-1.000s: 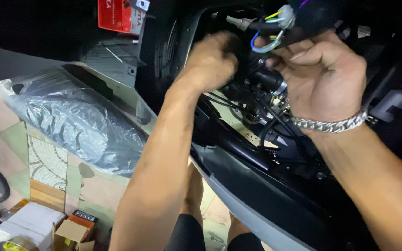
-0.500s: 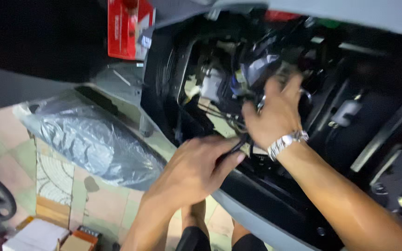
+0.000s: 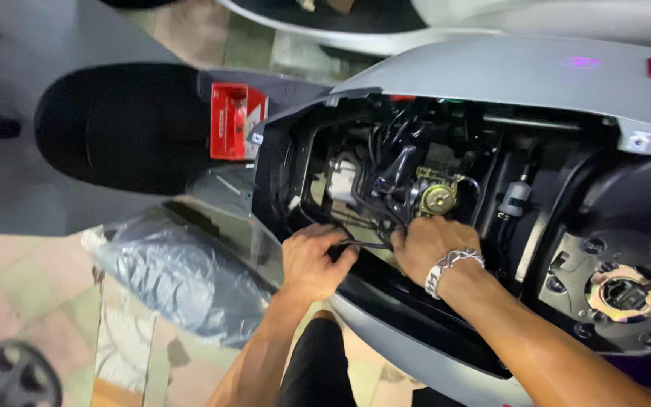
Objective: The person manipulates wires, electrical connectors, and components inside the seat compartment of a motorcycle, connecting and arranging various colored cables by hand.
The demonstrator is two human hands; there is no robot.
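I look down into the open body of a grey scooter, its engine bay full of black hoses and wires. My left hand grips a black cable at the near edge of the opening. My right hand, with a silver chain bracelet on the wrist, rests fingers-down on the same bundle just below a round brass-coloured part. Its fingertips are hidden among the hoses.
A red box sits beside the black seat at the left. A plastic-wrapped dark panel lies on the tiled floor. A round metal fuel fitting is at the right. A small wheel shows bottom left.
The view has pulled back and up from the engine bay. Both hands came down from the upper wiring to the near edge, and my left hand closed on the black cable.
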